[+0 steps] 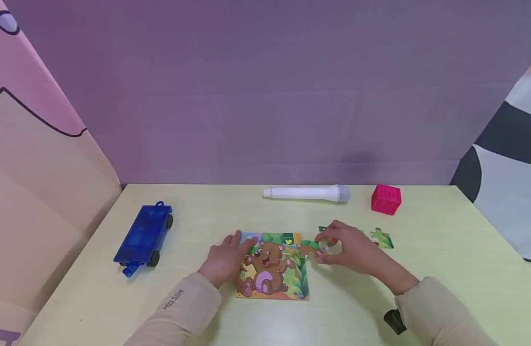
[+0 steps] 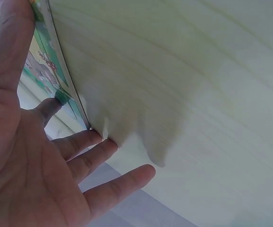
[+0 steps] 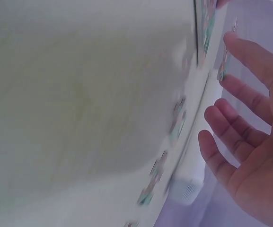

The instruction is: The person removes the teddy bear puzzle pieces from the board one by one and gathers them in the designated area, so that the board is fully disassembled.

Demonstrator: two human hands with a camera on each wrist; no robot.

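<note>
Brown-bear square jigsaw [image 1: 268,276] lies nearest, left hand [image 1: 224,262] spread at its ten-o'clock corner, right hand [image 1: 351,247] pinching a green-brown piece [image 1: 309,249] at two, partly hiding loose green pieces [image 1: 383,239]. Beyond: blue plastic wagon [image 1: 144,234], ten; white microphone [image 1: 306,193], one; red cube [image 1: 386,199], two.

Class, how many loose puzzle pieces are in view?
4: a pinched piece in the right hand; a first piece and second piece partly behind that hand; an end piece farther right. Others may be hidden.

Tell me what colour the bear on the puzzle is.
Brown, with a pinkish-purple belly; the bear on the puzzle shows best in the head view.
</note>
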